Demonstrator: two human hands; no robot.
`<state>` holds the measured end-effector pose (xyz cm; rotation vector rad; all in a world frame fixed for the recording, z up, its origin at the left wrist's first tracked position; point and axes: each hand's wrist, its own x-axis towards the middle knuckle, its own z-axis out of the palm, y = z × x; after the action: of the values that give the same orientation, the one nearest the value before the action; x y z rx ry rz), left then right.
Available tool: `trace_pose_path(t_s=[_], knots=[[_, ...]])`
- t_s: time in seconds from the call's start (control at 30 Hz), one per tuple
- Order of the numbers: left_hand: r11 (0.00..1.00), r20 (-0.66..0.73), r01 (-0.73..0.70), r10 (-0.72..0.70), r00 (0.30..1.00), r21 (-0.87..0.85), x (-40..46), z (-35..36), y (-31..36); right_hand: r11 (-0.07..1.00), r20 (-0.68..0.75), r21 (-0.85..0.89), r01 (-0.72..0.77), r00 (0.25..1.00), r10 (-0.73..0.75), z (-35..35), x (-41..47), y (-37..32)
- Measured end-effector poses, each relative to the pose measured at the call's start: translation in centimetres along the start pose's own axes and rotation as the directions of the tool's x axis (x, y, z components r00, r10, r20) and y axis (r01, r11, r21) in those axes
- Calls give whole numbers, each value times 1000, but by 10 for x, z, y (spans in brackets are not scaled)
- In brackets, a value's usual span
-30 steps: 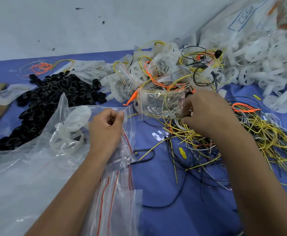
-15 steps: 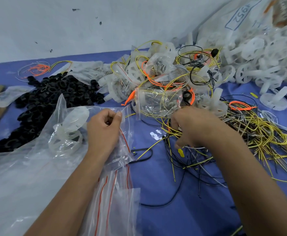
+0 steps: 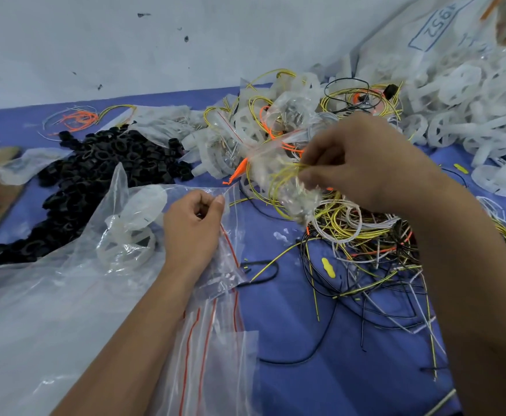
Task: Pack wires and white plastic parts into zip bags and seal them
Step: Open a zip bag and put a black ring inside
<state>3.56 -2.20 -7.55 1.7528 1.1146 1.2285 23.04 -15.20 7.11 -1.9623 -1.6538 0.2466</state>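
Note:
My left hand pinches the top edge of a clear zip bag with a red seal line, lying on the blue table. My right hand is raised above the wire pile and pinches a small bundle of yellow wires that loops out to the left. A tangle of yellow, black and white wires lies under the right hand. White plastic wheel-shaped parts are heaped at the right back. One white part sits inside a large clear bag on the left.
A heap of black rings covers the left middle. Filled zip bags are piled at the back centre. More flat zip bags lie under my left forearm. A big labelled sack stands at the far right. A grey wall rises behind.
My right hand dipped into the wire tangle, then rose with a bundle of yellow wires pinched in it. My left hand kept its hold on the zip bag.

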Motion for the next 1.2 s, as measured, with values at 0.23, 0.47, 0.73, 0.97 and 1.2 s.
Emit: trace_pose_path(t_s=[0.23,0.47,0.73,0.97,1.2], knots=[[999,-33,33,-34,999,-22,0,-1,2,711,-82,703,-1,993,83,22,6,-1],[919,29,101,-98,995,-382,-4,-3,20,605,-24,786,-129,971,238,61,13,10],[995,93,95,-91,992,-44,-7,0,17,11,-70,997,72,918,390,73,21,5],[985,-40,131,-127,991,111,-4,-6,15,-256,76,967,15,936,344,98,32,-7],[876,-68,78,-51,996,476,-2,-15,13,-383,183,920,-82,955,235,131,31,-12]])
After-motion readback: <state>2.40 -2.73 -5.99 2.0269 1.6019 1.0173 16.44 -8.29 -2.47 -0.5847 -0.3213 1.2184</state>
